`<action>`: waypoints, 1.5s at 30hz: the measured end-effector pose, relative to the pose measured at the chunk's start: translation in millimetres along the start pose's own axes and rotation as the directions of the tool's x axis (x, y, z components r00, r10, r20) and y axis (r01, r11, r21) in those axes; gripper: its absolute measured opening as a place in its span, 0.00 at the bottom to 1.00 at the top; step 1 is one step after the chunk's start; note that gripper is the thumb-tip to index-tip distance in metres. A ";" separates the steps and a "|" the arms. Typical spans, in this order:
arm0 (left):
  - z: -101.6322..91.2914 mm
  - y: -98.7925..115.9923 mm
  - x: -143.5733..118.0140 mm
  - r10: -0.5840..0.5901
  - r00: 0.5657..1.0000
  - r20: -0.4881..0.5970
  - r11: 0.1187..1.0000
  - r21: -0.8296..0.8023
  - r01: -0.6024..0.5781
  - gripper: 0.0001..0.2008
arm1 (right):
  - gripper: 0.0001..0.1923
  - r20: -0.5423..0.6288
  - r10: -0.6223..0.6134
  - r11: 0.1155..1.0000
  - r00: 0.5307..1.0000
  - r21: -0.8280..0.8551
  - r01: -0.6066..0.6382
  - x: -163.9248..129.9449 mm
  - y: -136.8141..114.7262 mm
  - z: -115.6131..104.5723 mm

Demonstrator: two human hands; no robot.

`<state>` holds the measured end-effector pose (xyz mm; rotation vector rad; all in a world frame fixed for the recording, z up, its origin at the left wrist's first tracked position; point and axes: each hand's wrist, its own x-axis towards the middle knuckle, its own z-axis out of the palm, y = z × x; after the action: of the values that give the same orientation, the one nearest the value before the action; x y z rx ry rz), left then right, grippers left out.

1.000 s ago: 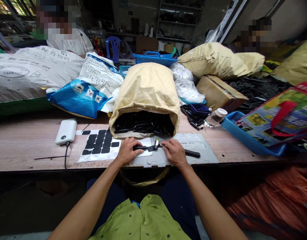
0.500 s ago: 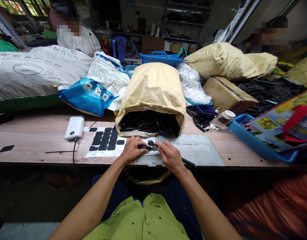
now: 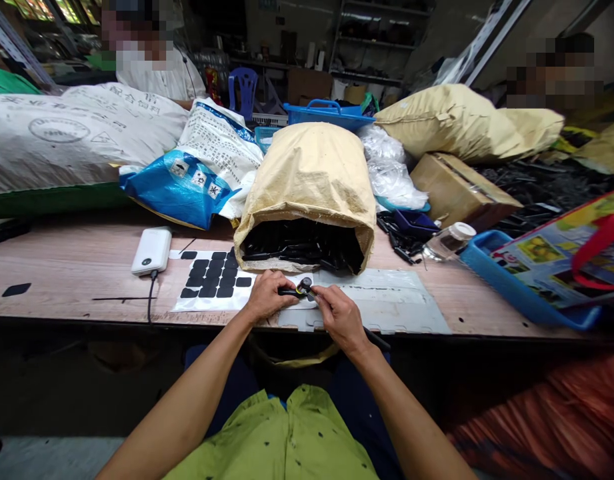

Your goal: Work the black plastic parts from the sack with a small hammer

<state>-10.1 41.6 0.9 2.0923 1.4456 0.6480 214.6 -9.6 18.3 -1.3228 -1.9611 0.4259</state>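
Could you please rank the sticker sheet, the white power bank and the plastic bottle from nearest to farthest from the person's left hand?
1. Sticker sheet, just left of the left hand.
2. White power bank, farther left.
3. Plastic bottle, far right.

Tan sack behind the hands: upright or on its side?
On its side: the tan sack lies on the table, open mouth facing the camera, black parts visible inside.

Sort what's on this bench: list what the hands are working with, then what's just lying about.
In hand:
left hand and right hand, both on the small black part
open tan sack of black parts
sheet of black pads

Lying about:
white power bank
cardboard box
plastic jar
blue tray
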 end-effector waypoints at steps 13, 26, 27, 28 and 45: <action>-4.0 4.2 -2.1 0.000 1.000 -0.006 1.000 -0.025 0.000 0.13 | 0.14 -0.026 0.086 0.996 0.996 -0.003 -0.086 -0.8 10.7 6.7; -2.8 3.1 -1.1 -0.009 0.999 -0.041 0.996 -0.088 0.006 0.18 | 0.14 -0.054 0.100 0.995 0.994 0.025 -0.099 -2.3 7.3 6.1; -2.8 3.3 -1.2 -0.011 0.999 -0.044 0.996 -0.092 0.007 0.18 | 0.14 -0.054 0.098 0.995 0.994 0.029 -0.096 -2.5 5.7 5.7; -2.8 3.5 -1.3 -0.013 0.999 -0.045 0.995 -0.096 0.009 0.18 | 0.14 -0.055 0.096 0.995 0.994 0.033 -0.094 -2.6 4.2 5.4; -2.0 1.7 -1.3 0.006 1.000 -0.020 0.999 -0.041 -0.007 0.14 | 0.14 -0.046 0.075 0.995 0.996 0.067 -0.072 -5.5 -6.3 3.5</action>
<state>-10.5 40.2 3.4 2.0658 1.4246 0.6967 209.1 -16.7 17.7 -1.3542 -1.8482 0.4852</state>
